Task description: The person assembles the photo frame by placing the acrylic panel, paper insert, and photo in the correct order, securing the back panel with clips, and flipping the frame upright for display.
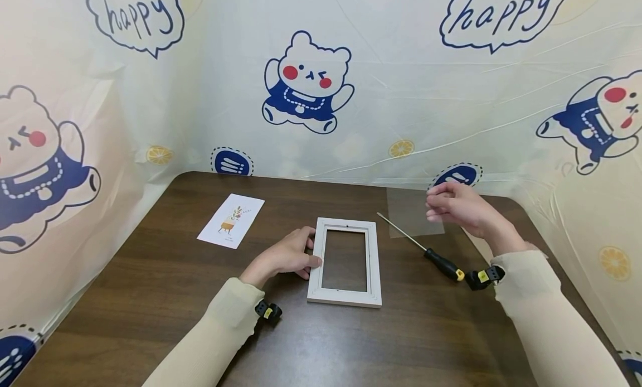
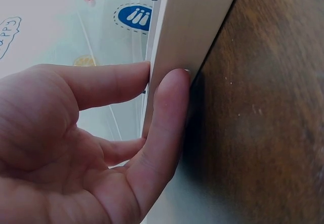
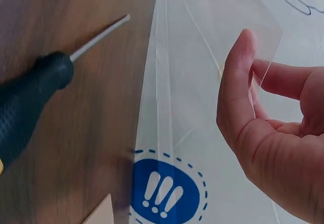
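Observation:
A white picture frame (image 1: 344, 299) lies on the table with its middle open. My left hand (image 1: 288, 253) grips its left side, thumb over the top face and fingers at the outer edge; the left wrist view shows fingertips against the pale side of the frame (image 2: 187, 32). At the right, my right hand (image 1: 461, 208) pinches a clear sheet (image 1: 408, 211) by its right edge, above the back of the table. Up close, a corner of the clear sheet (image 3: 263, 32) passes between thumb and fingers. Below the sheet lies a screwdriver (image 1: 441, 264) with a black and yellow handle.
A white card (image 1: 232, 219) with a small plant picture lies at the back left of the brown table (image 1: 165, 298). A pale flat board (image 1: 478, 246) sits partly hidden under my right wrist. Patterned sheeting (image 1: 311, 153) rises behind and beside the table.

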`<action>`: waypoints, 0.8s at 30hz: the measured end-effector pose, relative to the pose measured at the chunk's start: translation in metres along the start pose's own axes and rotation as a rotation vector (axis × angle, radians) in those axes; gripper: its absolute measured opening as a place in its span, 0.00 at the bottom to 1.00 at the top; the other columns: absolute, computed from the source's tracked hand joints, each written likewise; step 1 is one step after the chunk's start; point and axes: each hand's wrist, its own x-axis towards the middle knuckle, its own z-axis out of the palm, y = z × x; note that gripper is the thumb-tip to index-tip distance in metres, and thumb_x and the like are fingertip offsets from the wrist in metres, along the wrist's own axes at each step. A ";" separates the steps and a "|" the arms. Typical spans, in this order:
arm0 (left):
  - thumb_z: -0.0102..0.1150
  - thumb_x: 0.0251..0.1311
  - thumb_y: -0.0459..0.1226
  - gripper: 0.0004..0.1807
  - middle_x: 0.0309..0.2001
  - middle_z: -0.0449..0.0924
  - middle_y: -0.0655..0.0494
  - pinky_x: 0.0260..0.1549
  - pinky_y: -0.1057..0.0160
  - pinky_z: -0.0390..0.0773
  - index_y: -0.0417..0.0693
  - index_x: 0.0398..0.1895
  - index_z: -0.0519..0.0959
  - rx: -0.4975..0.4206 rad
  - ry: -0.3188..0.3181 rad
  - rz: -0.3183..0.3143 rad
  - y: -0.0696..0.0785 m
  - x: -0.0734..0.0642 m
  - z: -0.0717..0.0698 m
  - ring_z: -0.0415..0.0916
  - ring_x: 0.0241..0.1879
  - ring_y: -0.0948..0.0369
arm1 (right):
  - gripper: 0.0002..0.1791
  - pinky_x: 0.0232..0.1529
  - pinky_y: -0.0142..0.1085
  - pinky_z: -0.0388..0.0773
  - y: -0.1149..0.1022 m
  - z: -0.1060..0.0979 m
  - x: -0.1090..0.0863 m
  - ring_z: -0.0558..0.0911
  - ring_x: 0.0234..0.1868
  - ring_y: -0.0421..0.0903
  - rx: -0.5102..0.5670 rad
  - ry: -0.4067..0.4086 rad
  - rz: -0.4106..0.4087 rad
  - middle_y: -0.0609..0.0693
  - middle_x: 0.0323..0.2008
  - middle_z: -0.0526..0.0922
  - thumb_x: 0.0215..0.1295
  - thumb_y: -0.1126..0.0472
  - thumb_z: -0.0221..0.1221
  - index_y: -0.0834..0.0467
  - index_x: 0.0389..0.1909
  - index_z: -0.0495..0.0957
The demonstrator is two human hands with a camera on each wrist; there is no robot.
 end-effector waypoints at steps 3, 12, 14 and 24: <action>0.66 0.66 0.25 0.39 0.56 0.67 0.39 0.27 0.57 0.88 0.34 0.77 0.60 0.001 -0.003 0.002 0.000 0.000 0.000 0.81 0.29 0.53 | 0.21 0.49 0.36 0.87 -0.001 0.006 -0.002 0.87 0.40 0.42 0.010 -0.008 -0.007 0.54 0.44 0.80 0.82 0.63 0.55 0.72 0.65 0.62; 0.65 0.67 0.25 0.40 0.57 0.67 0.39 0.28 0.57 0.88 0.34 0.78 0.59 0.008 -0.008 0.003 0.000 0.000 -0.001 0.83 0.30 0.53 | 0.19 0.48 0.35 0.87 -0.004 0.027 -0.009 0.86 0.39 0.42 0.057 -0.033 -0.013 0.50 0.41 0.80 0.82 0.64 0.56 0.68 0.63 0.63; 0.65 0.67 0.25 0.40 0.58 0.67 0.38 0.28 0.57 0.88 0.33 0.79 0.59 0.006 -0.007 0.003 0.001 -0.001 -0.001 0.83 0.30 0.53 | 0.18 0.48 0.35 0.87 -0.005 0.031 -0.010 0.86 0.39 0.42 0.069 -0.033 -0.015 0.50 0.40 0.81 0.81 0.65 0.56 0.68 0.62 0.64; 0.65 0.67 0.25 0.41 0.59 0.67 0.38 0.29 0.57 0.88 0.33 0.79 0.58 -0.003 -0.011 0.001 0.001 -0.002 -0.001 0.83 0.31 0.54 | 0.18 0.47 0.36 0.87 -0.004 0.050 -0.011 0.87 0.38 0.43 0.089 -0.037 -0.042 0.52 0.39 0.81 0.80 0.66 0.57 0.70 0.61 0.64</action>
